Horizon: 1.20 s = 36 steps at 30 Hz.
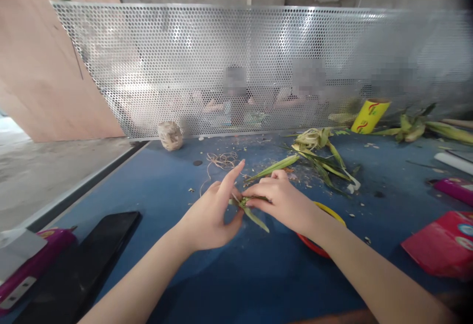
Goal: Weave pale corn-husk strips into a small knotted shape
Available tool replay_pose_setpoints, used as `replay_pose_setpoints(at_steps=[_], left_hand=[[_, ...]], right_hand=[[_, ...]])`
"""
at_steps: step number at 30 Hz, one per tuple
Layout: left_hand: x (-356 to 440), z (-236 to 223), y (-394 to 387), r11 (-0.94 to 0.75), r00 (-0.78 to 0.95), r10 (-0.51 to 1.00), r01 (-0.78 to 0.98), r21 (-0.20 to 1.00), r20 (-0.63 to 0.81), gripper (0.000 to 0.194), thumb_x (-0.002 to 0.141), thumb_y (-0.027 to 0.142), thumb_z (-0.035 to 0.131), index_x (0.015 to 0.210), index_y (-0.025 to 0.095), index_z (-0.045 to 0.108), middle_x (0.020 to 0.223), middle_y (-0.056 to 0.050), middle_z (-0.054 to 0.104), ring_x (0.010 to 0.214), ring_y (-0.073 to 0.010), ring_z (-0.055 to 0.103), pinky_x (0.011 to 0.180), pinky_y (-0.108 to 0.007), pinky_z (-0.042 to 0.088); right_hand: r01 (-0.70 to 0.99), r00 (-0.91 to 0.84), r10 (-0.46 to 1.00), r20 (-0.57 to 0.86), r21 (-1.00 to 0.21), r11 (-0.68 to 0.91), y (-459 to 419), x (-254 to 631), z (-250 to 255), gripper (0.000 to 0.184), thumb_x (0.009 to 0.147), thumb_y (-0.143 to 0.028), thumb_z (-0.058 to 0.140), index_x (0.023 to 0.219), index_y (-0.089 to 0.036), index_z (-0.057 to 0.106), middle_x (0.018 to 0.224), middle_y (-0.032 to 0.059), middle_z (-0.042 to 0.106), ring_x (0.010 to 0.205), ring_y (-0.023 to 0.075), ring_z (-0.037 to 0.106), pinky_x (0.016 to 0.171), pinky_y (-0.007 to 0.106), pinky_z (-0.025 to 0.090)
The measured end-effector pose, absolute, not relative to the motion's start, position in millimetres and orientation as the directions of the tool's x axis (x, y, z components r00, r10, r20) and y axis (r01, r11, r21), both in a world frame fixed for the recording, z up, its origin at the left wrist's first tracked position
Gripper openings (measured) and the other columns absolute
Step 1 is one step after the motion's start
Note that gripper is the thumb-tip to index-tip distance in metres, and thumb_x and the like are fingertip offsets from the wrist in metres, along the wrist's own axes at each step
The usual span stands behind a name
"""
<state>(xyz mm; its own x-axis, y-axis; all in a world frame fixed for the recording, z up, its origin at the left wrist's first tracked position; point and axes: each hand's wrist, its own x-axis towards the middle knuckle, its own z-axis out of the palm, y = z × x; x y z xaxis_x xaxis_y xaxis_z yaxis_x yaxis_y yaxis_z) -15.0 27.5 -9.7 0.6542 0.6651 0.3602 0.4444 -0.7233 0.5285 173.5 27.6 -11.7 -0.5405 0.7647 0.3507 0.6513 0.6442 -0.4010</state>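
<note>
Between my two hands is a small green bundle of corn husk strips, one strip poking out toward me. My left hand grips its left side with the thumb and lower fingers, while one finger points up. From the right, my right hand pinches the bundle between thumb and fingertips. Thin twine lies in loose loops just beyond my left hand, its end trailing down to the fingers. A long husk strip rests behind my right hand.
A heap of corn husks lies at the back right near a yellow roll. A perforated metal screen closes the table's far side, with people beyond. A black phone-like slab is at left; a red packet at right.
</note>
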Motion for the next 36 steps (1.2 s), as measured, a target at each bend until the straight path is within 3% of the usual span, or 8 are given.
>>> replay_pose_setpoints(at_steps=[8, 13, 17, 20, 22, 26, 30, 36], left_hand=[[-13.5, -15.1, 30.3, -0.647, 0.591, 0.744, 0.523, 0.555, 0.312, 0.088, 0.072, 0.010, 0.047, 0.143, 0.015, -0.004, 0.092, -0.008, 0.064, 0.093, -0.0249, 0.057, 0.089, -0.044, 0.037], [-16.8, -17.3, 34.7, -0.625, 0.469, 0.780, 0.577, 0.525, 0.414, 0.085, 0.070, 0.012, 0.051, 0.141, 0.019, 0.006, 0.121, -0.014, 0.049, 0.116, -0.0296, 0.041, 0.098, -0.052, 0.023], [-16.4, -14.6, 35.1, -0.554, 0.277, 0.832, 0.443, 0.705, 0.480, 0.068, 0.071, 0.013, 0.050, 0.133, 0.014, 0.022, 0.095, -0.007, 0.052, 0.091, -0.0211, 0.049, 0.086, -0.041, 0.035], [-13.0, -9.1, 33.5, -0.441, 0.211, 0.890, 0.166, 0.882, 0.405, 0.057, 0.075, 0.016, 0.051, 0.127, 0.015, 0.029, 0.078, 0.000, 0.054, 0.076, -0.0169, 0.051, 0.077, -0.036, 0.038], [-10.5, -6.0, 32.9, -0.312, 0.203, 0.929, -0.023, 0.950, 0.310, 0.058, 0.075, 0.018, 0.054, 0.127, 0.014, 0.030, 0.076, -0.001, 0.060, 0.076, -0.0170, 0.055, 0.076, -0.034, 0.039], [-8.3, -5.6, 33.5, -0.124, 0.222, 0.960, -0.211, 0.970, 0.171, 0.067, 0.073, 0.019, 0.061, 0.132, 0.012, 0.030, 0.076, -0.004, 0.070, 0.077, -0.0181, 0.061, 0.072, -0.031, 0.041], [-7.5, -7.1, 31.2, -0.169, 0.235, 0.939, -0.323, 0.931, 0.252, 0.078, 0.072, 0.018, 0.068, 0.137, 0.016, 0.025, 0.084, -0.004, 0.073, 0.078, -0.0166, 0.066, 0.081, -0.031, 0.044], [-5.2, -2.1, 25.7, -0.216, 0.190, 0.943, -0.282, 0.935, 0.275, 0.083, 0.069, 0.014, 0.072, 0.138, 0.017, 0.027, 0.073, 0.002, 0.072, 0.072, -0.0117, 0.065, 0.078, -0.025, 0.046]], right_hand=[[0.731, -0.545, 0.728, 0.415, -0.189, 0.655, 26.9, 165.5, -16.7, 0.010, 0.087, -0.019, 0.055, 0.084, -0.016, 0.064, 0.072, 0.0034, 0.066, 0.073, 0.0175, 0.057, 0.080, 0.036, 0.023], [0.698, -0.500, 0.645, 0.578, -0.172, 0.695, 29.4, 166.8, -19.7, 0.006, 0.083, -0.018, 0.061, 0.078, -0.017, 0.061, 0.071, 0.0011, 0.067, 0.068, 0.0152, 0.056, 0.080, 0.035, 0.026], [0.602, -0.387, 0.643, 0.660, -0.347, 0.719, 29.4, 166.1, -18.1, 0.005, 0.083, -0.018, 0.061, 0.077, -0.019, 0.061, 0.070, -0.0015, 0.068, 0.067, 0.0141, 0.057, 0.078, 0.034, 0.031], [0.474, -0.317, 0.741, 0.592, -0.578, 0.664, 27.9, 165.0, -16.6, 0.010, 0.086, -0.020, 0.056, 0.077, -0.021, 0.061, 0.069, -0.0019, 0.068, 0.070, 0.0145, 0.059, 0.074, 0.031, 0.037], [0.389, -0.301, 0.754, 0.583, -0.647, 0.656, 26.9, 165.0, -16.6, 0.009, 0.086, -0.020, 0.056, 0.078, -0.022, 0.061, 0.070, -0.0015, 0.068, 0.072, 0.0150, 0.060, 0.072, 0.030, 0.040], [0.319, -0.257, 0.705, 0.661, -0.630, 0.708, 26.4, 166.0, -19.2, 0.006, 0.084, -0.019, 0.057, 0.079, -0.021, 0.059, 0.070, -0.0016, 0.068, 0.071, 0.0147, 0.060, 0.072, 0.030, 0.042], [0.215, -0.232, 0.736, 0.636, -0.704, 0.677, 26.3, 165.1, -21.3, 0.006, 0.083, -0.020, 0.059, 0.078, -0.020, 0.057, 0.069, -0.0011, 0.067, 0.069, 0.0126, 0.062, 0.069, 0.027, 0.045], [0.034, -0.296, 0.792, 0.534, -0.823, 0.568, 25.8, 163.4, -23.1, 0.004, 0.086, -0.023, 0.056, 0.084, -0.020, 0.055, 0.068, -0.0013, 0.067, 0.065, 0.0117, 0.062, 0.061, 0.023, 0.047]])
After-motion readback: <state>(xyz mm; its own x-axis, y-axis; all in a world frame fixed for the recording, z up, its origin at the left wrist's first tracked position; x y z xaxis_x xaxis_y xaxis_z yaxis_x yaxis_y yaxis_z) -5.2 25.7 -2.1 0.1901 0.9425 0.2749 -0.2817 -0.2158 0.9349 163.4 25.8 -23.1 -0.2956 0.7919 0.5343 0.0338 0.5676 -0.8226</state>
